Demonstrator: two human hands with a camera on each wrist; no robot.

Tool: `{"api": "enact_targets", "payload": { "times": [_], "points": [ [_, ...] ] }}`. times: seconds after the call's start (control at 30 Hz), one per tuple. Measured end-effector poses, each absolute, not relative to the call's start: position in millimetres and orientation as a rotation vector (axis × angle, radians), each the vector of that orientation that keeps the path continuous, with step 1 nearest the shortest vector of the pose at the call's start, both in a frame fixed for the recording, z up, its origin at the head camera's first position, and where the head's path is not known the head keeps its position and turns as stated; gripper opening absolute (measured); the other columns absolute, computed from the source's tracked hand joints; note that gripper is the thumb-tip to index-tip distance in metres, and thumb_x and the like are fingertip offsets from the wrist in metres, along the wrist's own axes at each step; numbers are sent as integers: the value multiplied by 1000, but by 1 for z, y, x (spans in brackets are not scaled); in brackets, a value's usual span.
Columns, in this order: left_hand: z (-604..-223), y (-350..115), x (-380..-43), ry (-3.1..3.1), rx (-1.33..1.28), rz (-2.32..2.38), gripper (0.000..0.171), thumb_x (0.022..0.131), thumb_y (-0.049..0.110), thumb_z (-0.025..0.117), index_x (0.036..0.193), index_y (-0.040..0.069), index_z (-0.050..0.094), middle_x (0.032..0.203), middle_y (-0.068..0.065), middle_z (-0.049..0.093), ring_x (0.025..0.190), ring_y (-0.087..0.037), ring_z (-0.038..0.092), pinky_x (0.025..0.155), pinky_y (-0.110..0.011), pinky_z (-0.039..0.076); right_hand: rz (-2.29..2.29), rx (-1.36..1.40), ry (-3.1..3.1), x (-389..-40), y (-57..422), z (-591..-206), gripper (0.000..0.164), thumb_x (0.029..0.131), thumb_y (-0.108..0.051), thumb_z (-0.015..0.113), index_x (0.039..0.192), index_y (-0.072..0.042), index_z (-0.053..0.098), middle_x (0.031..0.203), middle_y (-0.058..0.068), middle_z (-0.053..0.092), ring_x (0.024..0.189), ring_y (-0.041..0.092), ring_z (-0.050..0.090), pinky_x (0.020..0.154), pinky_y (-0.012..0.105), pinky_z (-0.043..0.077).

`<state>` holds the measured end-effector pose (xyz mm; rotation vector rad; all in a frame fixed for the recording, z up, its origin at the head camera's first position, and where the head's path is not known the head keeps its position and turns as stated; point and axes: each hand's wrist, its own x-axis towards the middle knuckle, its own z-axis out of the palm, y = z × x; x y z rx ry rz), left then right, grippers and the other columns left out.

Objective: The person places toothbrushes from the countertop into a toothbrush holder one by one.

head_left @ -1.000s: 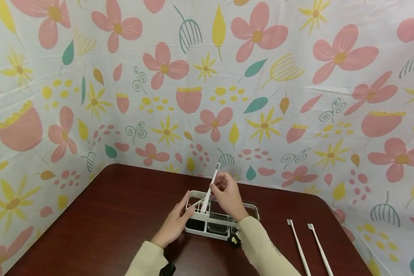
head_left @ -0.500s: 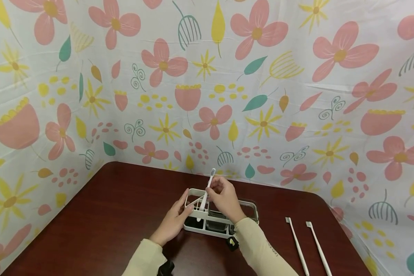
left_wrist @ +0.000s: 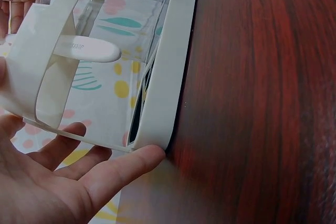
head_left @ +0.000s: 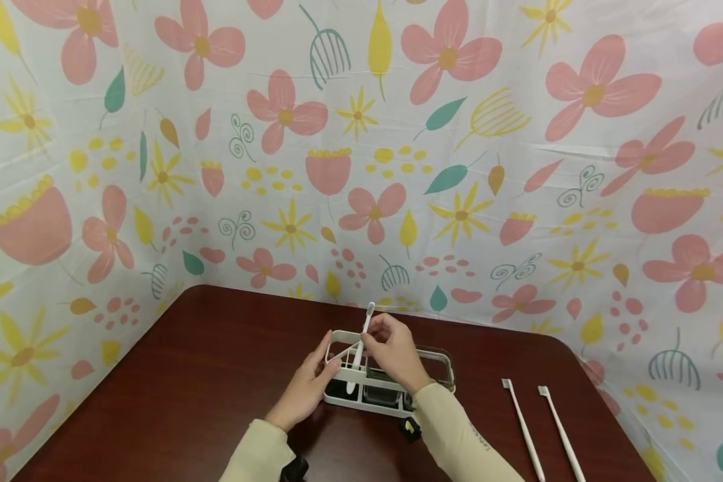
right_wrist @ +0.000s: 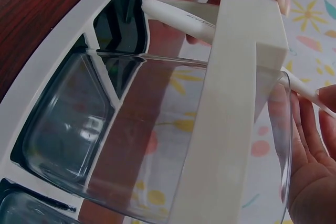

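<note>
My right hand (head_left: 394, 348) pinches a white toothbrush (head_left: 367, 320), head up and slightly tilted, between thumb and fingers. The brush passes down through the upper frame of a white toothbrush holder (head_left: 385, 383), in a left-hand slot beside a diagonal divider. In the left wrist view the rounded handle end (left_wrist: 94, 49) sticks out below that frame; the right wrist view shows it close to the dark base recess. My left hand (head_left: 303, 391) holds the holder's left end, thumb at the upper front rim, with fingers along the side and one fingertip at the base (left_wrist: 157, 103).
Two more white toothbrushes (head_left: 524, 428) lie side by side on the dark red wooden table (head_left: 217, 375), to the right. Clear cups (right_wrist: 68, 124) stand in the holder's other compartments. Floral cloth (head_left: 373, 134) walls in the table's back and sides.
My right hand has lowered the toothbrush through the holder's upper frame, so its handle end now shows between the two levels. The left hand stays on the holder.
</note>
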<state>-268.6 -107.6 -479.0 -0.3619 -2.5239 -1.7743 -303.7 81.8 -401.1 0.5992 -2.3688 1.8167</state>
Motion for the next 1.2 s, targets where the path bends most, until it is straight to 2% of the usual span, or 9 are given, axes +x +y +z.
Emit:
{"api": "enact_targets", "payload": {
  "times": [0.13, 0.4, 0.5, 0.7, 1.2],
  "points": [
    [-481, -107, -269, -2518, -367, -1752, 65, 104, 49, 46, 160, 31, 18, 145, -19, 41, 114, -26, 52, 91, -48, 42, 1758, 634, -2378, -308, 84, -407, 9, 90, 6, 66, 98, 2, 62, 89, 13, 63, 76, 37, 66, 67, 44, 57],
    [-481, -107, -268, -2517, -358, -1756, 65, 104, 49, 46, 160, 30, 19, 134, -16, 47, 105, -24, 53, 82, -42, 45, 1596, 702, -2432, -309, 87, -410, 10, 88, 4, 70, 94, -2, 64, 86, 6, 65, 74, 20, 65, 64, 30, 55],
    [-481, -107, -268, -2510, -363, -1756, 66, 103, 49, 46, 160, 29, 19, 138, -17, 46, 109, -25, 52, 87, -44, 44, 1541, 700, -2475, -308, 87, -409, 9, 88, 1, 71, 93, -4, 65, 85, 3, 66, 74, 17, 65, 66, 28, 55],
    [-483, -107, -271, -2491, -368, -1775, 67, 103, 50, 46, 160, 29, 19, 148, -21, 39, 123, -30, 49, 99, -52, 38, 1503, 710, -2499, -308, 87, -409, 9, 88, 0, 72, 91, -5, 65, 83, 1, 67, 75, 16, 65, 67, 28, 54],
    [-481, -105, -270, -2479, -361, -1789, 66, 103, 49, 47, 160, 28, 20, 147, -22, 39, 125, -31, 48, 100, -52, 37, 1409, 711, -2556, -309, 87, -406, 10, 86, 1, 73, 89, -5, 66, 81, 1, 67, 74, 15, 65, 64, 29, 51]
  ]
}}
